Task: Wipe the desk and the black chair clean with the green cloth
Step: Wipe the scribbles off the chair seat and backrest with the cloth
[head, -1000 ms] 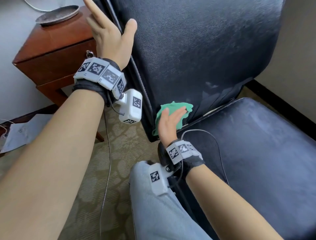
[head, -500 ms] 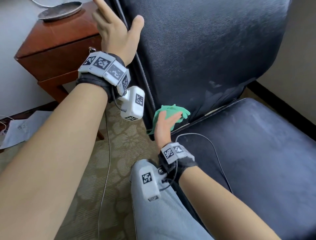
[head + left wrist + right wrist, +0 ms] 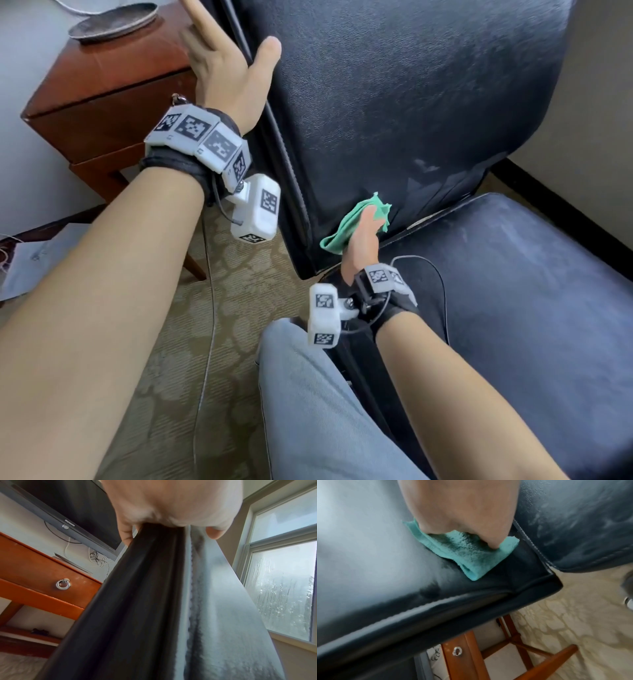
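pressing folded green cloth against black chair.

Right hand presses folded green cloth flat against the black chair back, low near its corner. Below, wooden desk legs stand on patterned carpet.

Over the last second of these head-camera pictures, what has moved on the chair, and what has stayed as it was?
The right hand has slid the green cloth a little way rightward along the bottom of the black chair backrest, toward the seam with the seat; the cloth looks more bunched under the palm. The left hand still grips the backrest's side edge, thumb on the front. Nothing was picked up or let go. The wooden desk stayed put.
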